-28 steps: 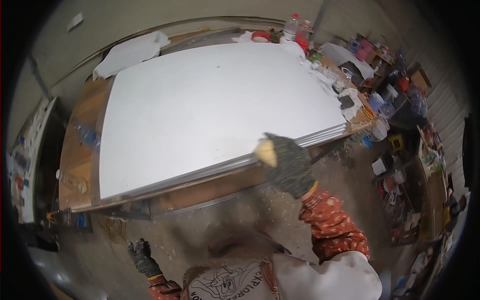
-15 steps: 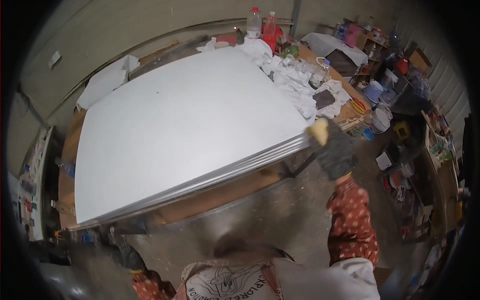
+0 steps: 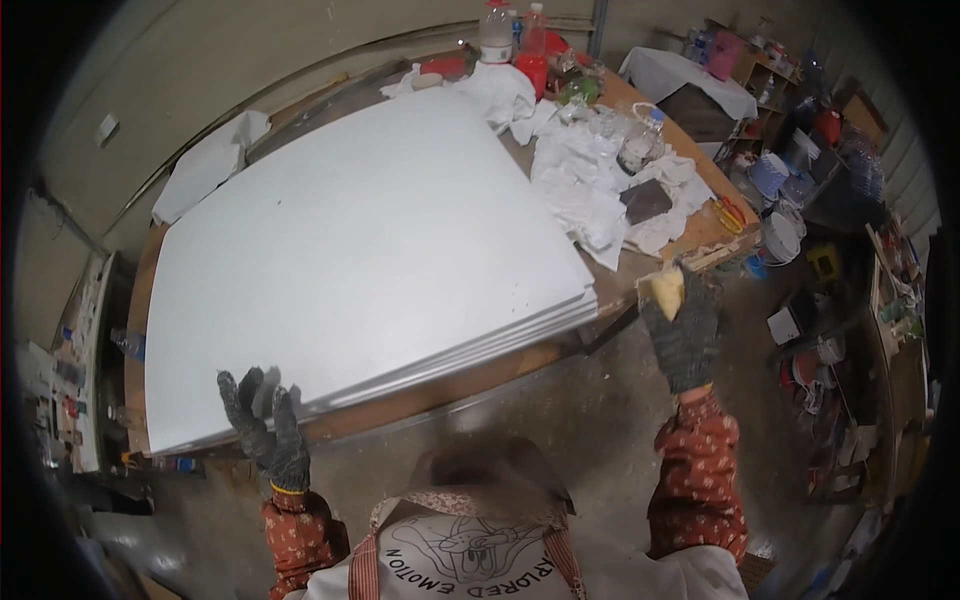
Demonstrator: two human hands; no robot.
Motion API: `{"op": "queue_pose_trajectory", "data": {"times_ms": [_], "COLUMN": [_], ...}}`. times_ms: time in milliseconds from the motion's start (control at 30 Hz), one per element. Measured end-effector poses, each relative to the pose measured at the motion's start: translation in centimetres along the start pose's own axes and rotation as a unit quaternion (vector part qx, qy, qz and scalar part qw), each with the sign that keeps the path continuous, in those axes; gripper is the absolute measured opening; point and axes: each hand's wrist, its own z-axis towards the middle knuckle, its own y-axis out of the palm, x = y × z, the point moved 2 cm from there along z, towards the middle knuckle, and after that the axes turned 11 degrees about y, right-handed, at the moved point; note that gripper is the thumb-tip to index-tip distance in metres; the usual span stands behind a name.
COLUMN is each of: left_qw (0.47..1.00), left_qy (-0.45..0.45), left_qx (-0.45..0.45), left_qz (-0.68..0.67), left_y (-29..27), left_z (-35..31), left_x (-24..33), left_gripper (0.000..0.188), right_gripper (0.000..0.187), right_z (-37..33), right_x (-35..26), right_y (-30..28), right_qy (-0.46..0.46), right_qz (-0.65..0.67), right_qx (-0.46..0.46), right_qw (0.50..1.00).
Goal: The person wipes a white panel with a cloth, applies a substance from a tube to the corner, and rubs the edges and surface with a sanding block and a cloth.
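Upward has come the left hand (image 3: 272, 440), in a dark grey knitted glove; its fingers stand apart, empty, over the near edge of the stack of flat white sheets (image 3: 360, 240). Whether it touches them, I cannot tell. The right hand (image 3: 684, 340), gloved alike, has moved outward from the stack's corner to beside the brown wooden table (image 3: 700, 238); it is clamped on a small pale-yellow spongy block (image 3: 667, 293). In my judgement, good handling needs a firm but gentle grip on the block, and light left fingers, because the layered edges could slip.
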Motion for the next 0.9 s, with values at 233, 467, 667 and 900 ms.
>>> {"op": "queue_pose_trajectory", "data": {"times_ms": [233,467,667,900], "left_qw": [0.972,0.965,0.939,0.886], "left_qy": [0.153,0.122,0.086,0.17], "left_qx": [-0.068,-0.037,0.027,-0.085], "left_qz": [0.167,0.231,0.331,0.422], "left_y": [5.2,12.2,22.5,29.2], "left_z": [1.7,0.5,-2.8,-2.3], "left_x": [1.6,3.2,6.7,15.9], "left_gripper": [0.067,0.066,0.068,0.07], "right_gripper": [0.069,0.074,0.084,0.024], "right_z": [4.9,20.4,28.8,29.2], "right_x": [0.7,3.5,0.4,7.1], "right_y": [4.6,11.7,16.2,20.5], "right_qy": [0.065,-0.157,-0.345,-0.439], "right_qz": [-0.027,-0.163,-0.22,0.253], "right_qx": [-0.105,-0.11,-0.3,-0.203], "right_qw": [0.992,0.968,0.862,0.838]}}
